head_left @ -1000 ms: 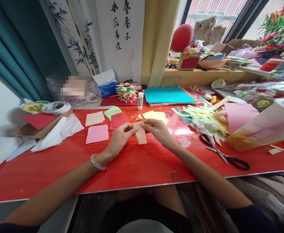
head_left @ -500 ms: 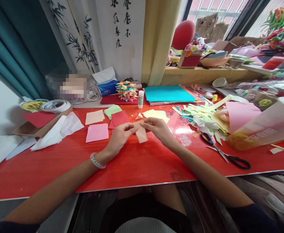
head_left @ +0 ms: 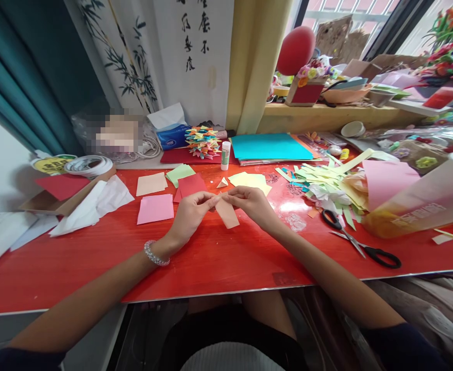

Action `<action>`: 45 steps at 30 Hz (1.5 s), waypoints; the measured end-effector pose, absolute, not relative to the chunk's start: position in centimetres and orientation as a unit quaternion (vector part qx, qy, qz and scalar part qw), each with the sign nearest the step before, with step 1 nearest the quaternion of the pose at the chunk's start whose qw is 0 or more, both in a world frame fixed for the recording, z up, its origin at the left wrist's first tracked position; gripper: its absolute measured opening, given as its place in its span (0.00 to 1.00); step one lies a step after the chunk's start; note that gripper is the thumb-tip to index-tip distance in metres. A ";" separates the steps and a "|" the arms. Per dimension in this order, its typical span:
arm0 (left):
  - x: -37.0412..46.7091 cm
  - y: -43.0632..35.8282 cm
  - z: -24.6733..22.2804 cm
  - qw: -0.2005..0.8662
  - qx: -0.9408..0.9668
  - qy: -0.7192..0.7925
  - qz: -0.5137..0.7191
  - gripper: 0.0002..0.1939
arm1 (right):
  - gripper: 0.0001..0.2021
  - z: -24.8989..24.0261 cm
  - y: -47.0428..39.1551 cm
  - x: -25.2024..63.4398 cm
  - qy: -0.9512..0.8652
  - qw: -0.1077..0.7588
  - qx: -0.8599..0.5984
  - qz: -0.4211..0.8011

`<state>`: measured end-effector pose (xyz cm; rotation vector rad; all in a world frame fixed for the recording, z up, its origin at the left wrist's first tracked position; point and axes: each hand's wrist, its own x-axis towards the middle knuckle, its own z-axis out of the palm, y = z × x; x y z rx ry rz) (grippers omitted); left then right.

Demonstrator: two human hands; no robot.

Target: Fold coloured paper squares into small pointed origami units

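A small tan paper piece point(head_left: 227, 213) hangs down between my hands, pinched at its top edge. My left hand point(head_left: 192, 212) closes thumb and fingers on its upper left corner. From the right, my right hand point(head_left: 251, 204) pinches the top close beside the left fingertips, which hide part of the paper. Just beyond lies a small folded cream triangle point(head_left: 222, 183). Stacks of red point(head_left: 191, 185), pink point(head_left: 155, 208), peach point(head_left: 151, 184), green point(head_left: 180, 174) and yellow point(head_left: 249, 181) paper squares are spread around it.
Black-handled scissors point(head_left: 355, 242) lie open at the right, near paper strips point(head_left: 322, 180) and a large translucent container point(head_left: 423, 201). Behind stand a glue stick point(head_left: 225, 156), a spiky paper ball point(head_left: 203, 142) and blue sheets point(head_left: 270, 147). A cardboard tray point(head_left: 69, 206) sits at left.
The fingertips of my two hands have come closer together at the paper's top. Its lower end has swung slightly to the right.
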<state>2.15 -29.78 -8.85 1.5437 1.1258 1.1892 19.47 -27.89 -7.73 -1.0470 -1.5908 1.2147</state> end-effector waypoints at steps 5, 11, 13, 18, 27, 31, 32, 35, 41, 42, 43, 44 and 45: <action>2.3 -30.0 -8.6 0.433 0.617 0.456 0.473 0.13 | 0.12 -7.8 -27.9 19.4 -0.623 0.441 -0.410 0.500; 2.5 -30.0 -8.5 0.471 0.649 0.453 0.389 0.13 | 0.11 -7.6 -27.8 19.5 -0.574 0.492 -0.399 0.519; 2.6 -30.1 -8.7 0.469 0.658 0.455 0.375 0.14 | 0.12 -7.5 -27.8 19.5 -0.561 0.495 -0.395 0.533; 2.8 -30.2 -8.7 0.461 0.650 0.463 0.387 0.13 | 0.11 -7.5 -28.0 19.5 -0.542 0.498 -0.374 0.565; 3.0 -30.4 -8.6 0.476 0.645 0.483 0.353 0.15 | 0.11 -7.5 -27.8 19.7 -0.523 0.511 -0.372 0.571; 2.9 -30.4 -8.8 0.463 0.660 0.481 0.345 0.15 | 0.11 -7.6 -27.8 19.7 -0.524 0.507 -0.369 0.576; 2.7 -30.3 -8.7 0.461 0.668 0.479 0.335 0.15 | 0.10 -7.7 -27.8 19.7 -0.525 0.506 -0.369 0.576; 2.3 -30.0 -8.2 0.440 0.696 0.477 0.306 0.13 | 0.10 -8.0 -27.7 19.6 -0.532 0.506 -0.369 0.569; 1.8 -29.6 -7.7 0.401 0.670 0.476 0.405 0.12 | 0.11 -8.2 -27.8 19.2 -0.552 0.481 -0.371 0.572; 1.8 -29.7 -7.7 0.403 0.663 0.475 0.414 0.13 | 0.11 -8.2 -27.8 19.1 -0.554 0.476 -0.367 0.577; 1.9 -29.7 -7.8 0.407 0.658 0.473 0.420 0.13 | 0.11 -8.2 -27.8 19.1 -0.556 0.472 -0.363 0.580; 1.9 -29.7 -7.8 0.414 0.653 0.471 0.423 0.13 | 0.12 -8.2 -27.8 19.1 -0.558 0.468 -0.361 0.582; 2.0 -29.7 -7.8 0.422 0.649 0.469 0.424 0.13 | 0.12 -8.2 -27.8 19.1 -0.561 0.465 -0.362 0.581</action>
